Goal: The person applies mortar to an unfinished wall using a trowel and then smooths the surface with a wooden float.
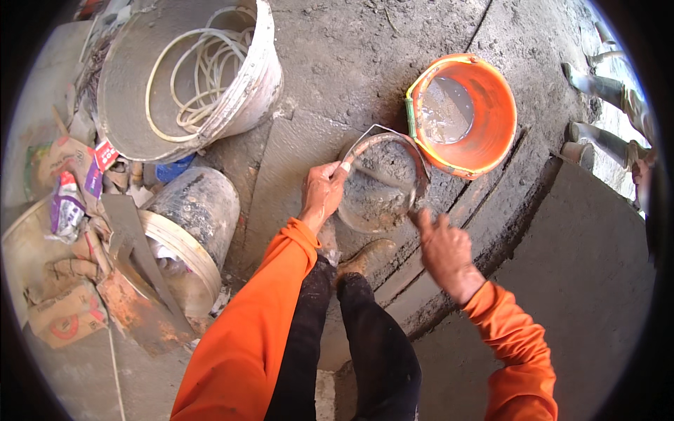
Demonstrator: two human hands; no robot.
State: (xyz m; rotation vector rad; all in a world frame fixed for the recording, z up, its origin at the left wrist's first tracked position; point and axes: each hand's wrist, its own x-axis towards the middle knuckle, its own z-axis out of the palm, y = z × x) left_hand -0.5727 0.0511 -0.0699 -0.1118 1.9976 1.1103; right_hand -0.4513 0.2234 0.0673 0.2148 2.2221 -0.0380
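My left hand (pixel 326 188) grips the near-left rim of a mortar-coated bucket (pixel 365 226), its thumb on the edge. Wet grey mortar (pixel 385 160) lies inside, and a thin wire handle (pixel 379 127) rises at the bucket's far side. The muddy trowel (pixel 382 177) reaches across the mortar with its blade partly smeared over. At its right end, my right hand (pixel 448 254) is closed around the trowel's handle, which the fingers mostly hide. Both boots stand just behind the bucket.
Right of the mortar bucket is an orange bucket (pixel 500 116) with murky water. A large tub (pixel 263 91) with a coiled hose (pixel 203 84) stands far left. Below it lie a tipped bucket (pixel 203 203), a hand saw (pixel 137 245) and torn bags (pixel 70 312). Other people's legs (pixel 604 144) appear at right.
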